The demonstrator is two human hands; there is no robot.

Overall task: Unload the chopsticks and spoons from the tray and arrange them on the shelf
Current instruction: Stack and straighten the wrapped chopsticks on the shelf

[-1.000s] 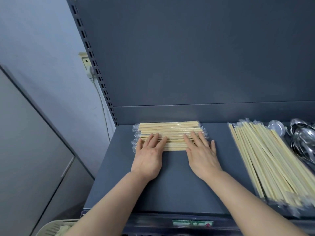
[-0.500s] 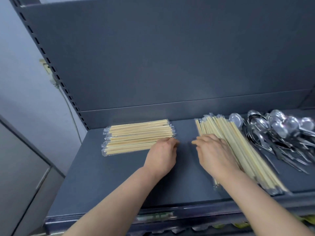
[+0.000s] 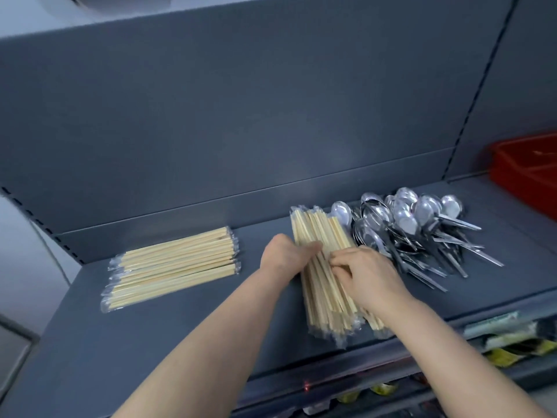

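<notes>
Holds the loose chopsticks (image 3: 327,297) mid-shelf with both grips: left hand (image 3: 286,254) curled round the left side, thumb on top, right hand (image 3: 367,276) pinching some sticks from above. Lies long-ways from the front edge of the shelf (image 3: 180,327) toward the back wall (image 3: 271,116), right beside the spoons (image 3: 407,221). Likely needs a quarter turn and a slide left to match the neat pile (image 3: 174,267), set sideways near the left edge.

On the shelf (image 3: 180,342) before me, one stack of chopsticks (image 3: 171,267) lies crosswise at the left. A second chopstick pile (image 3: 325,294) runs front to back at centre, my left hand (image 3: 284,254) at its left side, my right hand (image 3: 370,276) on top. Spoons (image 3: 422,227) lie heaped just right; a tray (image 3: 527,173) sits far right.
</notes>
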